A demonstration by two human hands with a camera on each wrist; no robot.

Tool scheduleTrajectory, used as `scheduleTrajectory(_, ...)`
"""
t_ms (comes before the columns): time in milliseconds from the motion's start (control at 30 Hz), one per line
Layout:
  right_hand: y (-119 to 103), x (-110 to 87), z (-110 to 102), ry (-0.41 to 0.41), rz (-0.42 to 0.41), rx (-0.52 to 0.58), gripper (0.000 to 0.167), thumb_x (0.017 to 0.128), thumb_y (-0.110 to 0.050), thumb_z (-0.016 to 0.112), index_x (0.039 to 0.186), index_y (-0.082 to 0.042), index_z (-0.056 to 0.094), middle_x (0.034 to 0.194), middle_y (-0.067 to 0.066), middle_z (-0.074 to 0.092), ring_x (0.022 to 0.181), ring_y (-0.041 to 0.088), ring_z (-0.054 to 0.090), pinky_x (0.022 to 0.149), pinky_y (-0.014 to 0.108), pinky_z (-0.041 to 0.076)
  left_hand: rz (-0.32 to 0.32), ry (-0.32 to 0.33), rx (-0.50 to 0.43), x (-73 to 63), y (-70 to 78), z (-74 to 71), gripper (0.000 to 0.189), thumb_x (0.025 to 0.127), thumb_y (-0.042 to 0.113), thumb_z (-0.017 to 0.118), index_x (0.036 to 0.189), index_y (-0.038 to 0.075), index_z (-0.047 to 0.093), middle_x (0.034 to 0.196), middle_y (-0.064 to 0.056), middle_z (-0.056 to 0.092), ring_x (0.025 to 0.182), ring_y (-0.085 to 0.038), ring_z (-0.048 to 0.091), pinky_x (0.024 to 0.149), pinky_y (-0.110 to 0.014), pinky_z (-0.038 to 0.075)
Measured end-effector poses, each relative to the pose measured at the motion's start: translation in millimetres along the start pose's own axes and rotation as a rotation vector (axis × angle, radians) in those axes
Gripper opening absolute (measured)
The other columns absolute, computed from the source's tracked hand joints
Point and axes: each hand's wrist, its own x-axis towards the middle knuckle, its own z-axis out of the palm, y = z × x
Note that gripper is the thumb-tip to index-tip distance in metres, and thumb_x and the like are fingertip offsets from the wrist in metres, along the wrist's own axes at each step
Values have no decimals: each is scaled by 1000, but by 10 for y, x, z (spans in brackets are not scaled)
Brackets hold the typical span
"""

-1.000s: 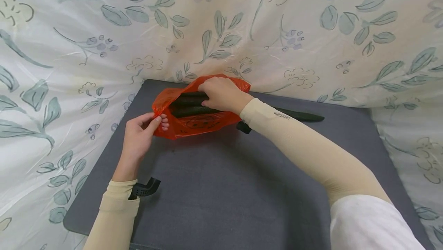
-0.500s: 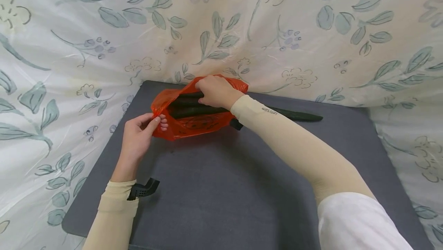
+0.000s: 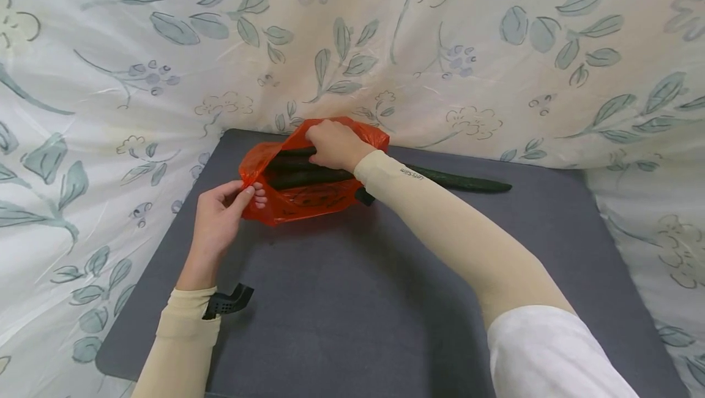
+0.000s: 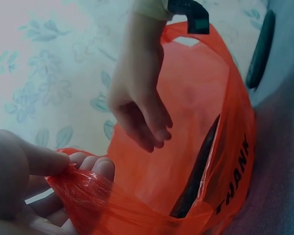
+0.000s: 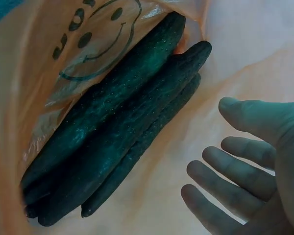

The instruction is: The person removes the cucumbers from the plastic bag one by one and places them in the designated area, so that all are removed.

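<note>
My left hand [image 3: 217,217] pinches the left edge of a red plastic bag [image 3: 316,199] between thumb and fingers, and the bag's mouth gapes. Several dark green cucumbers [image 5: 122,122] lie side by side inside it. My right hand [image 3: 336,144] is over the mouth of the bag. In the right wrist view its fingers [image 5: 225,181] are spread, apart from the cucumbers, with nothing between them. On the table to the right of the bag lies another cucumber [image 3: 468,180], partly hidden by my right forearm in the head view.
The bag stands near the back of a dark grey table [image 3: 341,300]. A flower-patterned sheet [image 3: 440,49] hangs behind the table and along its sides. Both wrists wear sleeves with a small black device [image 3: 228,301].
My right hand and forearm have moved a little to the left over the bag. My left hand keeps its pinch on the bag's edge. The cucumber on the table lies as before.
</note>
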Motion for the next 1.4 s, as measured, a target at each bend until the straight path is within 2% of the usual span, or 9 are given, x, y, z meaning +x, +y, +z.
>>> scheduleTrajectory(433,50,123,108,-15,60,9,23,101,-25,79,115,-8,75,97,4,69,88,25,63,80,41,56,-2,-1,-6,-10,-18,-16,30,111,12,64,125,-14,72,106,-22,77,84,-14,76,84,-23,63)
scheduleTrajectory(633,68,180,182,14,78,13,15,102,-25,78,103,-11,72,91,4,67,84,26,62,75,42,54,-1,-2,-1,-23,-31,-35,31,111,12,64,125,-15,71,106,-22,77,83,-13,76,84,-23,63)
scheduleTrajectory(867,80,211,262,19,114,7,18,103,-28,77,97,-13,69,87,5,65,82,26,62,73,42,53,-17,-5,-4,-39,-54,-55,31,111,12,64,125,-15,71,108,-26,76,84,-14,76,84,-23,63)
scheduleTrajectory(1100,80,254,298,37,105,8,21,103,-27,77,90,-13,68,86,6,64,82,26,62,73,43,54,-6,-13,-28,-61,-89,-69,28,110,9,65,124,-14,72,106,-22,77,84,-16,77,84,-25,64)
scheduleTrajectory(1400,126,266,373,59,91,3,28,103,-26,76,79,-13,69,81,4,65,80,26,64,72,45,57,0,-12,-26,-79,-116,-97,26,110,9,65,122,-13,73,106,-26,76,82,-16,77,84,-25,64)
